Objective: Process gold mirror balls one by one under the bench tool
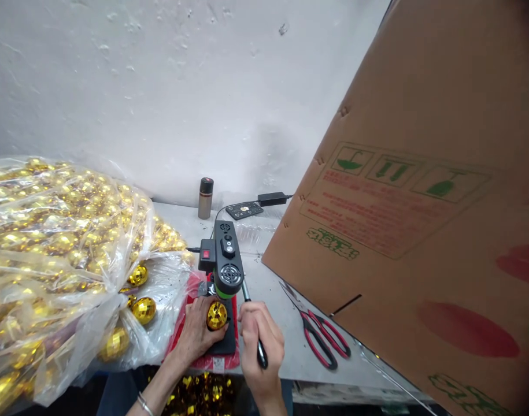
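A shiny gold mirrored ball (217,315) sits in the fingers of my left hand (196,330), at the base of a small black bench machine (228,254). My right hand (261,342) is wrapped round the black-ended lever (262,353) on the machine's right side. Under the machine lies a red plastic sheet or tray (181,330). The machine's head, with round grilles and a green ring below, stands just above the ball. Whether the ball touches the head is hard to make out.
A big clear bag (73,242) of gold balls fills the left, with loose gold balls (143,311) at its mouth. Red-handled scissors (318,335) lie right of the machine. A large cardboard box (403,231) leans over the right side. Behind stand a bottle (206,199) and a black adapter (272,199).
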Motion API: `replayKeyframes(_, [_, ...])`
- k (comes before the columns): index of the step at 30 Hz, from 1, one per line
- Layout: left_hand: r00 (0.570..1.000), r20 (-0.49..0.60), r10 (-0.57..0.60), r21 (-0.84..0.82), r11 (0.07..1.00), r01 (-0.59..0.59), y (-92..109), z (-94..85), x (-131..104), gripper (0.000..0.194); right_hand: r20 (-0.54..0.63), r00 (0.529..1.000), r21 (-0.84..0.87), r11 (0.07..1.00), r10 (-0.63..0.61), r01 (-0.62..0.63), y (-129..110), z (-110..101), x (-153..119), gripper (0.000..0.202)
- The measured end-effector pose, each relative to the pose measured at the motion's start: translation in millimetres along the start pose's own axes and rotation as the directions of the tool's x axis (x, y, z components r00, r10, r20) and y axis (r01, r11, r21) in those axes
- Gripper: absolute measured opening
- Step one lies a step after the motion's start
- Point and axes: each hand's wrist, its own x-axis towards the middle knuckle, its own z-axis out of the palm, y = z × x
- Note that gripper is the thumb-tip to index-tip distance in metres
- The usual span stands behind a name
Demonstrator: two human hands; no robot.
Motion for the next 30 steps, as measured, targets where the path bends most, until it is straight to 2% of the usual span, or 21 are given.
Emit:
replayKeyframes(3, [1.0,0.011,-0.021,-0.009,1.0,0.022,0.7,0.8,-1.2,0.042,-0.02,0.997,-0.026,0.997,-0.068,0.068,12.1,6.1,-14.7,0.03])
replayKeyframes(8, [0.998,0.037,-0.044,-0.025,0.999,0.045,4.1,-0.2,-1.3,0.042,-0.095,0.993,-0.019,0.998,-0.066,0.064,19.6,14.0,-24.1,0.033])
replayKeyframes(14, [0.998,0.034,-0.056,-0.02,0.998,0.057,7.9,-0.6,-1.2,0.041,-0.04,0.998,0.006,0.999,-0.054,0.054,14.8,6.5,-17.5,0.032])
replayKeyframes(18, [0.998,0.031,-0.048,-0.022,0.999,0.049,8.9,0.2,-1.9,0.039,-0.064,0.996,-0.006,0.998,-0.063,0.062,19.6,7.7,-25.4,0.031])
replayKeyframes(30, [0.997,0.036,-0.068,-0.068,0.995,0.071,10.1,-1.1,-2.5,0.044,-0.154,0.987,-0.014,0.999,0.034,-0.036,24.3,18.9,-45.2,0.034])
